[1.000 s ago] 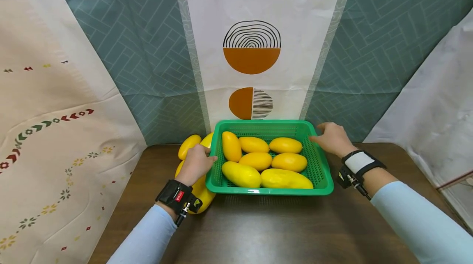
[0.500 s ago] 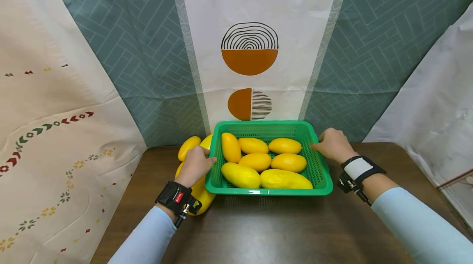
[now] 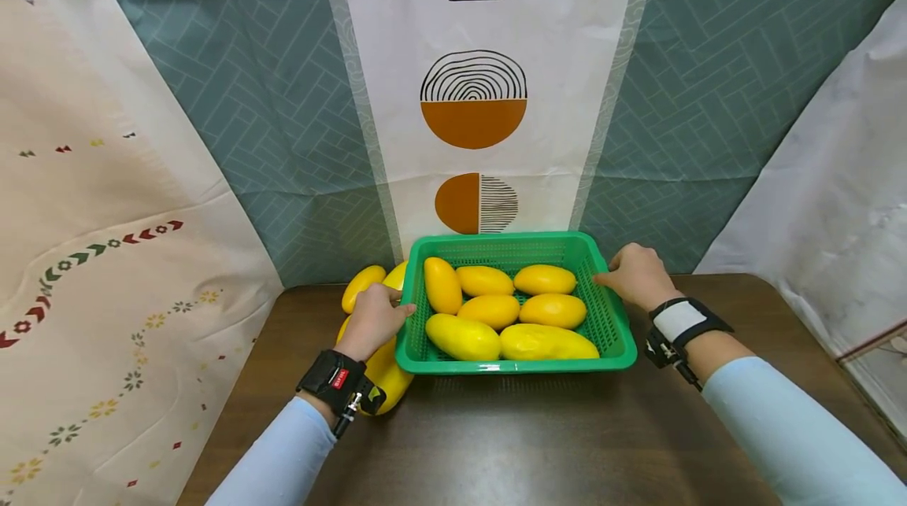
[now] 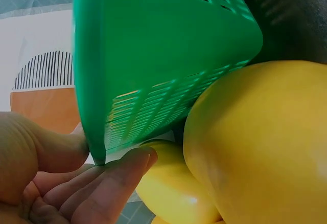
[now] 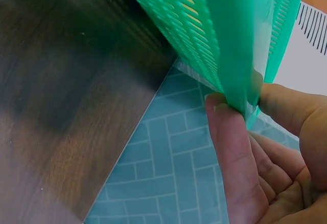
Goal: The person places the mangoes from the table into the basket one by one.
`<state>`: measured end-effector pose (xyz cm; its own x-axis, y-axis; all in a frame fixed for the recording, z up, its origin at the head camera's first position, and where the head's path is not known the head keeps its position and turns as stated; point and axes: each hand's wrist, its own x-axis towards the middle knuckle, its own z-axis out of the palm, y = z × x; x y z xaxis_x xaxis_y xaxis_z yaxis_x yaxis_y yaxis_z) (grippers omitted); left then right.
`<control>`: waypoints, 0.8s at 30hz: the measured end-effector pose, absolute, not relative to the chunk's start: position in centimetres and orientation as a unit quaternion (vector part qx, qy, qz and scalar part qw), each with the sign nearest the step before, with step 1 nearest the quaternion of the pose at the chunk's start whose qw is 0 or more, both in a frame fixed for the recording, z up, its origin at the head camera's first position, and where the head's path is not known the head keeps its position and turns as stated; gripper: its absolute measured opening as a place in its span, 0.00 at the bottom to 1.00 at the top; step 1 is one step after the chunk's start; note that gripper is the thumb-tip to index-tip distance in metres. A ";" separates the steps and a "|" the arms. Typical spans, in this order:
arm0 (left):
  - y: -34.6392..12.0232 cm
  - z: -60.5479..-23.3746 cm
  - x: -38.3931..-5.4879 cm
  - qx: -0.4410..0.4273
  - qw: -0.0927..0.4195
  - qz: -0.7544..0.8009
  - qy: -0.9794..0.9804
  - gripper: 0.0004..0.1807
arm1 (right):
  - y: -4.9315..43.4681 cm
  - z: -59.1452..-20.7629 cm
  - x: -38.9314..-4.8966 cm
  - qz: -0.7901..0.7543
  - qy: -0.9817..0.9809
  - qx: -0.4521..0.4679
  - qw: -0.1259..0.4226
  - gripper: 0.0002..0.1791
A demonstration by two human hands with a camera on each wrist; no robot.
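Note:
A green plastic basket (image 3: 516,367) with slotted walls holds several yellow mangoes (image 3: 547,341), some long and some shorter. My left hand (image 3: 373,323) pinches its left rim, thumb on the inner side and fingers beneath, as the left wrist view shows. At the opposite side my right hand (image 3: 640,276) pinches the right rim between thumb and fingers; the right wrist view shows the basket wall (image 5: 235,40) between them. More yellow mangoes (image 4: 260,137) lie outside the basket on the left, partly hidden under my left hand and the rim.
The basket is over a dark brown wooden table (image 3: 496,443), near its back edge. Behind rises a patterned cloth (image 3: 298,128) in teal and white. A cream printed cloth (image 3: 106,293) hangs at the left and a white cloth (image 3: 822,175) at the right.
Both hands keep their hold on the basket rims, and the basket has hardly moved. The head view has shifted slightly, so the backdrop sits a little lower.

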<state>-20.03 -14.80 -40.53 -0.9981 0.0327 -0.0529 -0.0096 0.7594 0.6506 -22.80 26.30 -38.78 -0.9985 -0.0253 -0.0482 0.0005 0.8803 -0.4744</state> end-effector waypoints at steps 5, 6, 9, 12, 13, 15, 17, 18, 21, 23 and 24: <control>-14.5 -40.4 -20.0 0.012 0.031 0.347 0.937 0.24 | 26.2 -38.7 -22.9 -0.233 0.972 0.008 0.033 0.22; -14.5 -40.4 -20.0 0.011 0.031 0.346 0.938 0.24 | 26.1 -38.6 -22.9 -0.233 0.972 0.012 0.041 0.23; -14.4 -40.3 -19.9 0.007 0.032 0.344 0.939 0.24 | 25.9 -38.2 -23.0 -0.233 0.970 0.019 0.066 0.22; -14.5 -40.3 -19.9 0.007 0.037 0.344 0.938 0.25 | 25.6 -37.9 -23.2 -0.228 0.970 0.021 0.080 0.20; -14.5 -40.3 -19.9 0.008 0.040 0.344 0.938 0.25 | 25.6 -37.8 -23.2 -0.226 0.971 0.022 0.081 0.19; -14.7 -40.3 -19.9 0.011 0.040 0.339 0.940 0.25 | 25.4 -37.8 -23.3 -0.222 0.971 0.025 0.084 0.18; -14.9 -40.2 -19.8 0.014 0.040 0.336 0.941 0.25 | 25.2 -37.7 -23.4 -0.219 0.972 0.027 0.085 0.16; -15.1 -40.1 -19.8 0.015 0.037 0.333 0.942 0.25 | 25.2 -37.7 -23.4 -0.217 0.972 0.028 0.085 0.16; -15.9 -39.8 -19.7 0.027 0.016 0.327 0.944 0.25 | 25.1 -37.7 -23.4 -0.214 0.973 0.033 0.085 0.16; -16.7 -39.6 -19.6 0.034 -0.006 0.321 0.947 0.24 | 25.1 -37.7 -23.5 -0.213 0.973 0.038 0.085 0.16; -17.1 -39.5 -19.6 0.037 -0.017 0.317 0.948 0.24 | 25.2 -37.7 -23.5 -0.213 0.972 0.040 0.086 0.16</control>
